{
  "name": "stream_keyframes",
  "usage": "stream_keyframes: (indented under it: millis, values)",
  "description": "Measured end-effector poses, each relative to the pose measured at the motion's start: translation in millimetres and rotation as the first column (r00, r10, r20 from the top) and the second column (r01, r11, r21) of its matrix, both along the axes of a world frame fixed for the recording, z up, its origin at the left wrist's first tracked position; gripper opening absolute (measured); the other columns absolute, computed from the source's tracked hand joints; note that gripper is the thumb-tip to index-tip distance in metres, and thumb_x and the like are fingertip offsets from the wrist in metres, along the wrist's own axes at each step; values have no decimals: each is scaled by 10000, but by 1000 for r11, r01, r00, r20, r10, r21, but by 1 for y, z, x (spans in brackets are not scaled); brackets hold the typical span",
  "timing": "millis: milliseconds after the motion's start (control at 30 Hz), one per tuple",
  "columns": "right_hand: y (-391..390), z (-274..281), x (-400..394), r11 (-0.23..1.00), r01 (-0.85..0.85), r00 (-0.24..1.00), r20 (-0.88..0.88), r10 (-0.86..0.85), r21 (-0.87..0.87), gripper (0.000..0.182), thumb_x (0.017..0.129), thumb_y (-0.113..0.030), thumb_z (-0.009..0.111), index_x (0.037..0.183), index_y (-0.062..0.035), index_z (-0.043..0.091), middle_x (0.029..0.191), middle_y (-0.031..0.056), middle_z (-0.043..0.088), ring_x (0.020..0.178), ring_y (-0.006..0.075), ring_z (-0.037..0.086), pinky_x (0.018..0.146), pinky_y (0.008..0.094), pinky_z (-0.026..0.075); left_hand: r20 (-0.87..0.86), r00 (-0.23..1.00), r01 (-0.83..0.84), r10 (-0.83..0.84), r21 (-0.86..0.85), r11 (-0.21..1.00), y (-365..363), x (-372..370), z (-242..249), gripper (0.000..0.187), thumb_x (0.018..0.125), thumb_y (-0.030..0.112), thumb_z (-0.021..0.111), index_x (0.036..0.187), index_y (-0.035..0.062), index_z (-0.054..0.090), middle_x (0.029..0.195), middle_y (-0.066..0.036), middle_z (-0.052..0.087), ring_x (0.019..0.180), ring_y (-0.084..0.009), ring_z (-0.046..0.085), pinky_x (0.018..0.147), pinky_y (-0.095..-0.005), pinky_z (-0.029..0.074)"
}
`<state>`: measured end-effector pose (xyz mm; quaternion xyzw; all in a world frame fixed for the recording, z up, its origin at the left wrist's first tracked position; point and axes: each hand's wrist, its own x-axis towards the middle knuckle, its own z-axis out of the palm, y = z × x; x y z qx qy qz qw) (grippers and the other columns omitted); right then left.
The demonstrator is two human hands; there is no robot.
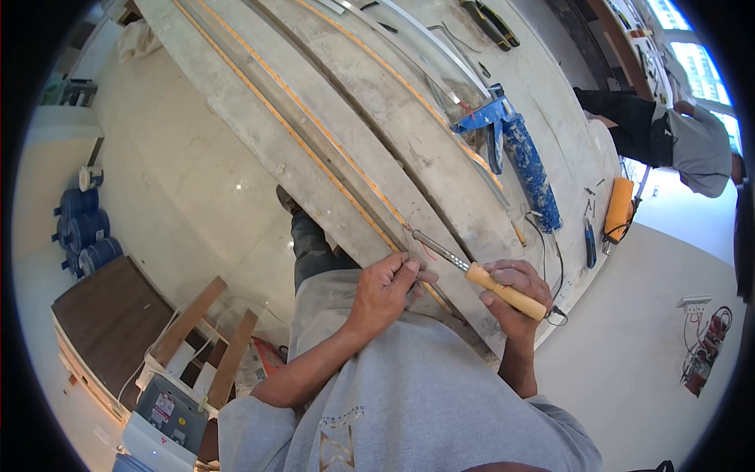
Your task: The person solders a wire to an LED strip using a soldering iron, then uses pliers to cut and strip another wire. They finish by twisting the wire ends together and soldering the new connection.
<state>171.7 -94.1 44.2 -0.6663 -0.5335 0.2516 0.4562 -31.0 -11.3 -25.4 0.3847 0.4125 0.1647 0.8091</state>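
My right hand (516, 297) is wrapped round the wooden handle of a soldering iron (503, 290). The iron's metal tip reaches the end of an orange LED strip (314, 125), where thin red wire (427, 250) shows. My left hand (385, 293) is closed in a pinch just left of the iron's shaft, close to that wire. What its fingers hold, if anything, is too small to make out. A second orange strip (291, 127) runs alongside, in a long channel on the dusty work surface (236, 102).
A blue caulking gun (528, 169) lies on the board beyond my right hand, with pliers (491, 25), a blue utility knife (590, 244) and an orange power tool (619, 206) around it. Another person (692, 145) stands at right. Blue water jugs (85, 228) sit at left.
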Motion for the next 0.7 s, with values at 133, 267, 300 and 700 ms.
stream_keyframes:
  millis: [133, 267, 300, 700]
  values:
    - [-1, 0, 0, 1000, -9, 1000, 22, 9, 5, 323, 668, -59, 840, 959, -5, 710, 930, 176, 713, 861, 255, 702, 747, 314, 555, 9, 1000, -18, 18, -19, 1000, 0, 1, 1, 293, 1040, 230, 485, 1004, -31, 613, 953, -146, 735, 725, -113, 636, 672, -261, 526]
    - [-3, -1, -2, 999, 31, 998, -52, -31, 12, 304, 682, -40, 835, 957, -1, 710, 936, 184, 710, 871, 262, 701, 756, 322, 558, 17, 999, -46, 47, -29, 999, -2, 2, 0, 284, 1036, 224, 494, 1001, -31, 613, 951, -145, 735, 721, -111, 634, 669, -259, 524]
    - [-4, -3, -2, 999, 32, 998, -52, -31, 11, 304, 682, -40, 835, 957, -1, 710, 936, 184, 710, 871, 262, 701, 756, 322, 558, 12, 999, -41, 41, -40, 998, -1, 2, 0, 280, 1034, 222, 497, 1001, -30, 615, 950, -144, 735, 719, -109, 633, 669, -257, 524]
    - [-3, -3, -3, 1000, 17, 999, -36, -17, 9, 323, 686, -75, 854, 971, -8, 716, 943, 173, 713, 877, 257, 702, 771, 322, 561, 1, 999, -43, 43, -52, 998, -1, 2, 2, 273, 1034, 222, 497, 1007, -21, 621, 947, -135, 738, 698, -97, 624, 656, -248, 514]
